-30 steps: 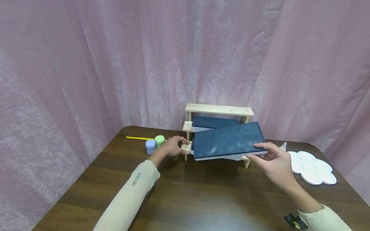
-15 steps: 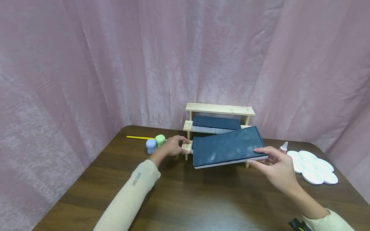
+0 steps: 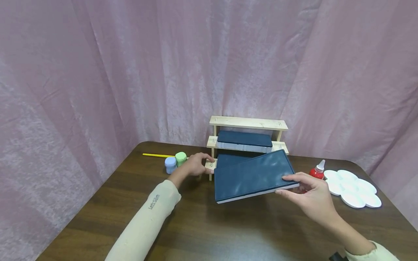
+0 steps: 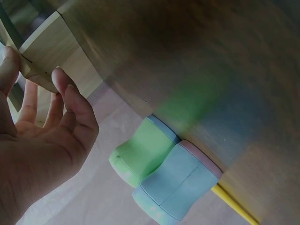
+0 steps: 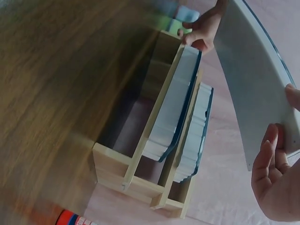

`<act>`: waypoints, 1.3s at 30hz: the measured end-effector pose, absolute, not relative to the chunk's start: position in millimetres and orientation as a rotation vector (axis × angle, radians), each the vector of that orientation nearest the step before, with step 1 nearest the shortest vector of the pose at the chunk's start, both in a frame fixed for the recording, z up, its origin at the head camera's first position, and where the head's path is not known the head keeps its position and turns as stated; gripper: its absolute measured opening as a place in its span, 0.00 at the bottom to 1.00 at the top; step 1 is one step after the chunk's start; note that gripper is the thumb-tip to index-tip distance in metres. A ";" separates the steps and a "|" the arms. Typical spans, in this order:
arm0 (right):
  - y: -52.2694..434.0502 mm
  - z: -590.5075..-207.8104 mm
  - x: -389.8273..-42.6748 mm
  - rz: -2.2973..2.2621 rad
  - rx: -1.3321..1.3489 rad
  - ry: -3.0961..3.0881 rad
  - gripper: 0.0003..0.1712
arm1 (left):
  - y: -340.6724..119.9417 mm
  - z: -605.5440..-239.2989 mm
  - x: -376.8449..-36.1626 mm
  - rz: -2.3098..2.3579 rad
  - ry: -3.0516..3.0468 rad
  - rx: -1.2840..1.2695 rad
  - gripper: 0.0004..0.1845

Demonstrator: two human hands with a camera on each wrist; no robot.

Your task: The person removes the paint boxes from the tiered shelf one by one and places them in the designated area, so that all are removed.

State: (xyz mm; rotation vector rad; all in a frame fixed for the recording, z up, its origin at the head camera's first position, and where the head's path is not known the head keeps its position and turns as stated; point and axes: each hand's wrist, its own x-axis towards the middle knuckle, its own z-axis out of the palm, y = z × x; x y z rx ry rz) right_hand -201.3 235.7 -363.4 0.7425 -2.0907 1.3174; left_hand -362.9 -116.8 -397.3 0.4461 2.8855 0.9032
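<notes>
Only legible text: "Let's Slim" printed lengthwise on the cream sleeve [image 3: 153,203] of the left forearm, head view.

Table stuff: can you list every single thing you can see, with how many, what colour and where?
Wooden rack: one, pale wood, stepped, at the back of the table.
Dark blue boards: three; one on the rack's middle step, one on the lowest step, one tilted in front of the rack.
Paint pots: two, green and blue, left of the rack, side by side.
Yellow stick: one, behind the pots.
Red bottle: one, white cap, right of the rack.
Palette: one, white, far right.
Table: one, dark brown wood.
Curtain: pink, behind the table.
Left hand: grips the rack's lowest left end.
Right hand: holds the tilted board's right end.
</notes>
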 end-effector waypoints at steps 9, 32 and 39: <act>226.3 -364.2 -191.7 1.301 0.667 -2.169 0.25 | -116.9 -396.9 -363.0 0.894 2.891 0.438 0.24; 210.3 -372.9 -186.9 1.166 0.517 -2.297 0.22 | -117.5 -401.8 -364.9 0.906 2.888 0.434 0.24; 208.7 -377.0 -188.8 1.147 0.474 -2.334 0.22 | -116.5 -401.2 -364.0 0.913 2.888 0.445 0.24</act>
